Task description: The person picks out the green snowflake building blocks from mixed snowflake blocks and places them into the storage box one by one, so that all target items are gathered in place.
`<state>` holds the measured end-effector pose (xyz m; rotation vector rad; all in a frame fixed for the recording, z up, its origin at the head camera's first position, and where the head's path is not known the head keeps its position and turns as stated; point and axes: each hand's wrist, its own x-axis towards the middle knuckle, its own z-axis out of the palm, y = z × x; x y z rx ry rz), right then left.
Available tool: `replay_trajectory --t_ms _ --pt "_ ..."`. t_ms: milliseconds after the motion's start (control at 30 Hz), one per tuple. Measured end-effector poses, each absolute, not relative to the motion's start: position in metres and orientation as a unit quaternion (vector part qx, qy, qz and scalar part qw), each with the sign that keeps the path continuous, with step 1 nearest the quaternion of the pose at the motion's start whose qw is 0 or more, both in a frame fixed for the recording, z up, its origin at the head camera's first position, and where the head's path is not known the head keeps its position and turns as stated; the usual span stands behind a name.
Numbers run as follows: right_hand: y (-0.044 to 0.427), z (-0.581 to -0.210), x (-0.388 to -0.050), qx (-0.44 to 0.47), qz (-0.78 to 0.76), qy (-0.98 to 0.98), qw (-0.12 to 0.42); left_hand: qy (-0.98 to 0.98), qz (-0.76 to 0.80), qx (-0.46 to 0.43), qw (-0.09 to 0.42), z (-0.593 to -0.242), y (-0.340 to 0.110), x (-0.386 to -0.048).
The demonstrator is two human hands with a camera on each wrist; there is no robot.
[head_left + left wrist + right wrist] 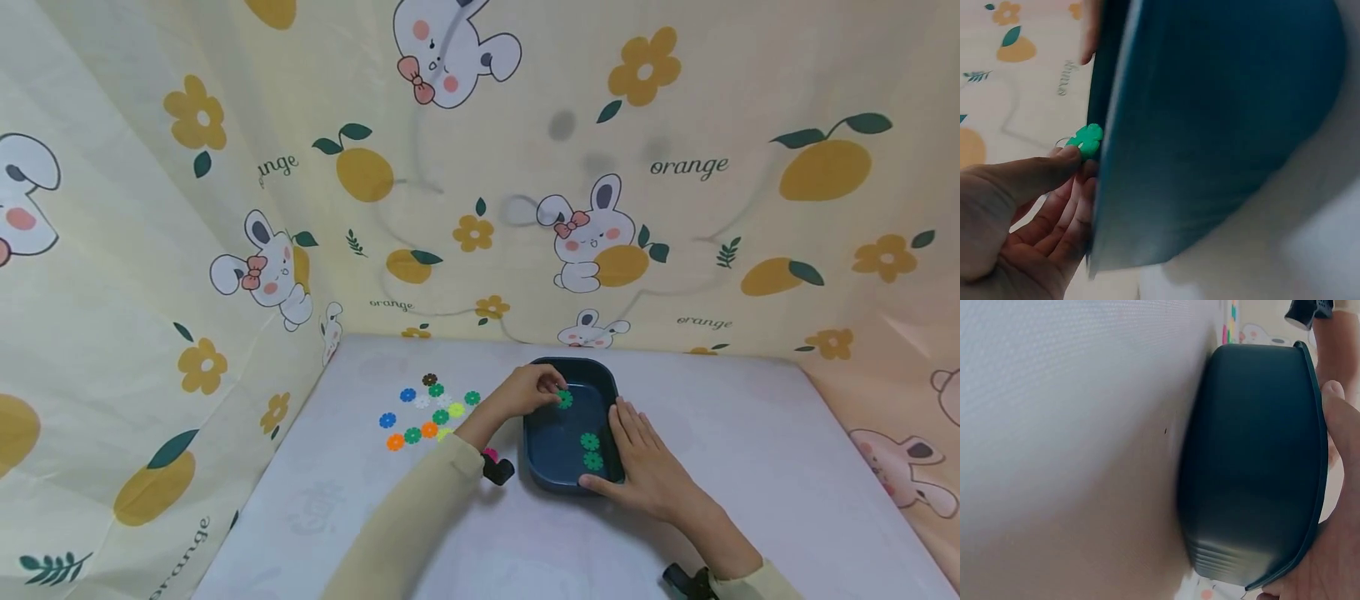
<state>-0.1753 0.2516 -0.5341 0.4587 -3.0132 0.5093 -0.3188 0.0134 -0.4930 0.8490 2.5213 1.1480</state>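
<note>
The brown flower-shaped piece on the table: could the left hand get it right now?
Probably yes: nothing tall seems to stand between the left hand and the brown piece. That hand already pinches a green piece, though, so it would likely have to let that go first.

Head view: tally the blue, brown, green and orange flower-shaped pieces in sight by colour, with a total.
Blue pieces: 2
Brown piece: 1
Green pieces: 7 (4 on the table, 2 lying in the tray, 1 pinched by the left hand)
Orange pieces: 2
Total: 12
</note>
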Motion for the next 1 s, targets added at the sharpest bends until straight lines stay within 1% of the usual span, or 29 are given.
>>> replay_trajectory --t_ms 200,500,767,1000 --pt "0.252 -0.535 -0.176 0.153 0.163 -0.974 0.026 0.871 0.373 0.289 0.137 -0.505 0.033 -0.321" --pt "0.251 -0.528 -0.174 0.157 0.163 -0.974 0.032 0.879 0.337 0.31 0.134 -0.512 0.052 -0.319" --pt "0.25 -0.527 -0.173 0.158 0.166 -0.973 0.032 0.892 0.297 0.308 0.147 -0.515 0.06 -0.317" --pt "0.251 -0.529 -0.174 0.161 0.163 -0.973 0.035 0.89 0.294 0.314 0.149 -0.524 0.066 -0.316"
